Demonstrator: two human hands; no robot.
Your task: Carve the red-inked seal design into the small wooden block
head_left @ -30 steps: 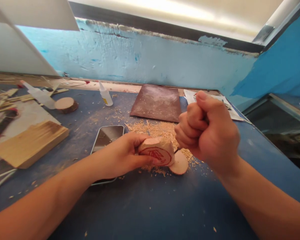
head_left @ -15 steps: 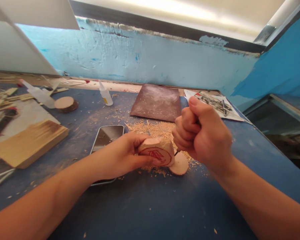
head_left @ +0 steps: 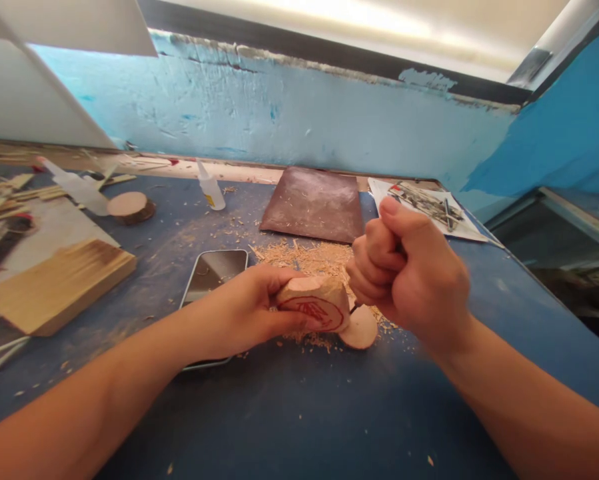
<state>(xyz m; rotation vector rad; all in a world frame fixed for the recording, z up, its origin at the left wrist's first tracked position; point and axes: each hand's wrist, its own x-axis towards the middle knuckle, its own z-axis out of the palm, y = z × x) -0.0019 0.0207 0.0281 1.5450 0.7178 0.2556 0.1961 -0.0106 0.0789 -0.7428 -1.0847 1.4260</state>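
Between the thumb and fingers of my left hand [head_left: 252, 303] is a round wood slice [head_left: 334, 308], held tilted, with a red outline and red strokes drawn on its face. Its edge is pared down and shows bare, faceted wood. My right hand [head_left: 412, 267] is a fist around a carving tool, whose handle is hidden; only a thin dark shaft [head_left: 355, 307] shows below the fist, at the slice's right edge. Beneath lies a second pale wood disc [head_left: 362, 330] on the blue tabletop, among wood shavings [head_left: 304, 253].
A phone [head_left: 219, 267] lies under my left wrist. Behind are a brown sheet [head_left: 312, 203], a small glue bottle [head_left: 210, 187] and a paper with thin tools [head_left: 429, 207]. To the left are a wooden board [head_left: 64, 283], a bark-edged slice [head_left: 129, 205] and a red-and-black tool [head_left: 4, 243].
My right fist has shifted slightly to the right and down, with the tool's shaft still at the slice's edge. My left hand and the slice have barely moved.
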